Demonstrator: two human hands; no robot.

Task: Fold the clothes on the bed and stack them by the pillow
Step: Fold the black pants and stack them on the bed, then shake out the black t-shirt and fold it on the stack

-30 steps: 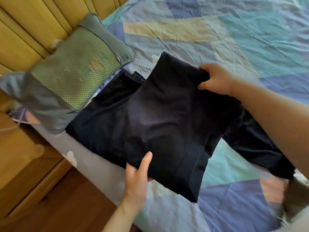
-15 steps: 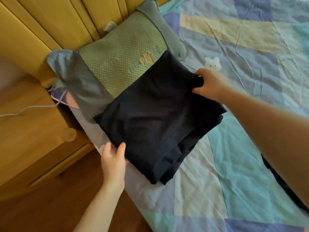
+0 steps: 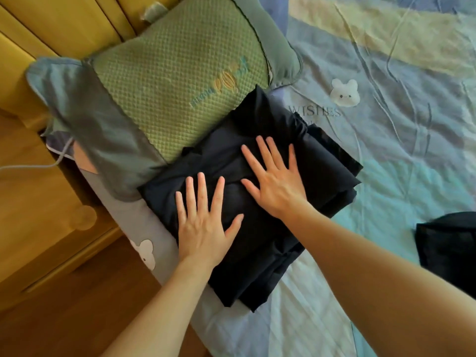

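Note:
A stack of folded black clothes (image 3: 322, 171) lies on the bed right against the green and grey pillow (image 3: 164, 81), its far corner touching the pillow's edge. My left hand (image 3: 206, 222) lies flat on the near left part of the stack with fingers spread. My right hand (image 3: 278, 181) presses flat on the middle of the stack, fingers straight and spread too. Another black garment (image 3: 448, 248) sits on the bed at the right edge of view, partly cut off.
The bed sheet (image 3: 386, 124) has blue, teal and yellow patches with small bear prints. A wooden nightstand (image 3: 38, 202) stands left of the bed with a white cable (image 3: 38, 166) over it. A yellow wooden headboard (image 3: 77, 21) runs behind the pillow. Wooden floor (image 3: 77, 318) shows below.
Both hands carried the folded black garment to the pillow and set it on the stack. They let go of its edges and now lie flat on top.

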